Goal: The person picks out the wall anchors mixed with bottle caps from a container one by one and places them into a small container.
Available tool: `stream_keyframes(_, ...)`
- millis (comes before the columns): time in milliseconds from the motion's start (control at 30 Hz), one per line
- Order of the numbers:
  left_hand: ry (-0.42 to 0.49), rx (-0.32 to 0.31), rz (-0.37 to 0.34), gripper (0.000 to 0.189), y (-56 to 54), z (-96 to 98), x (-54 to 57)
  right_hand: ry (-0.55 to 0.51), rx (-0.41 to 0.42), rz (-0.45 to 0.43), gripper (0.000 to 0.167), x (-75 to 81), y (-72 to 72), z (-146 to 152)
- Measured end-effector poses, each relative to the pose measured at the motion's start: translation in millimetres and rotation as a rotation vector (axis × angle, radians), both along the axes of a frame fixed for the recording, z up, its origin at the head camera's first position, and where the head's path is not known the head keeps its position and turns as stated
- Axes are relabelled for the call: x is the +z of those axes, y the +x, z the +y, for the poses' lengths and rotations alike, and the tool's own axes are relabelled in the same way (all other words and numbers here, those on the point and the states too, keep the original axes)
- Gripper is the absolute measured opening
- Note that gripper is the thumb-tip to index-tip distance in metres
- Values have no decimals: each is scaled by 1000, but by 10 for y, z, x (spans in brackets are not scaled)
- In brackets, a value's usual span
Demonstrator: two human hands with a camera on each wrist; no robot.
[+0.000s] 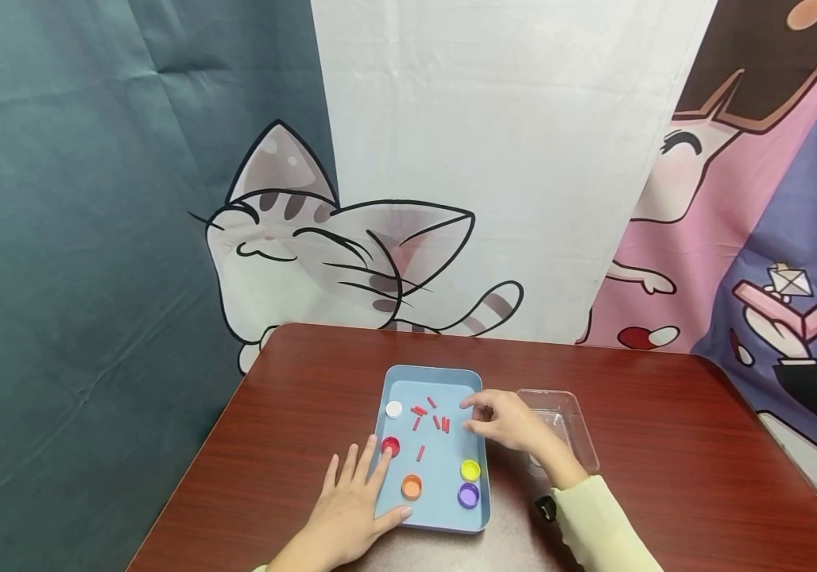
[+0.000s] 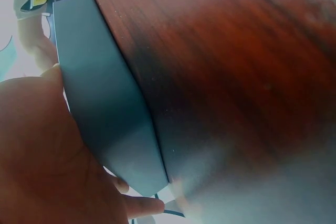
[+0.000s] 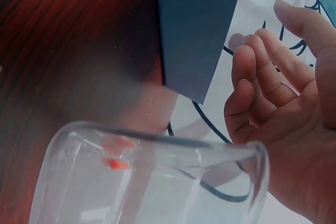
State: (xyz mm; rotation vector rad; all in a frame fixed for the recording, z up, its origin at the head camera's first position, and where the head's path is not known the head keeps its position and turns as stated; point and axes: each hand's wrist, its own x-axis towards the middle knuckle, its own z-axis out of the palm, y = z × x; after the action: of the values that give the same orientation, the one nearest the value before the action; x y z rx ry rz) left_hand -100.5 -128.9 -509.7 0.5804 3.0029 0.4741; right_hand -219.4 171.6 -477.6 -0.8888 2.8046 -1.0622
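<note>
A light blue tray (image 1: pixel 440 512) lies on the table with several short red sticks (image 1: pixel 436 423) scattered over its upper half. My left hand (image 1: pixel 351 500) spreads its fingers over the tray's left edge, near a red cap (image 1: pixel 390 446) and an orange cap (image 1: pixel 412 487). The left wrist view shows that palm (image 2: pixel 47 150) beside the tray's outer wall (image 2: pixel 102 87). Over the tray's right edge hovers my right hand (image 1: pixel 512 421), thumb and forefinger apart. In the right wrist view, the bent fingers (image 3: pixel 265 85) hold nothing visible.
A clear plastic box (image 1: pixel 586 433) stands right of the tray; a small red piece (image 3: pixel 115 163) shows inside it. The tray also carries a white cap (image 1: pixel 394 409), a yellow cap (image 1: pixel 470 470) and a purple cap (image 1: pixel 469 495). A printed curtain (image 1: pixel 509 159) hangs behind the table.
</note>
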Motion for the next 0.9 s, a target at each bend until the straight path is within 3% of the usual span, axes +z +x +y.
stream_keyframes(567,7,-2,-18,89,-6,1,17,57,1,-25,24,-112,-58,-182)
stream_keyframes(900,13,2,-33,90,-2,3,8,164,-93,-61,24,-255,-92,-335)
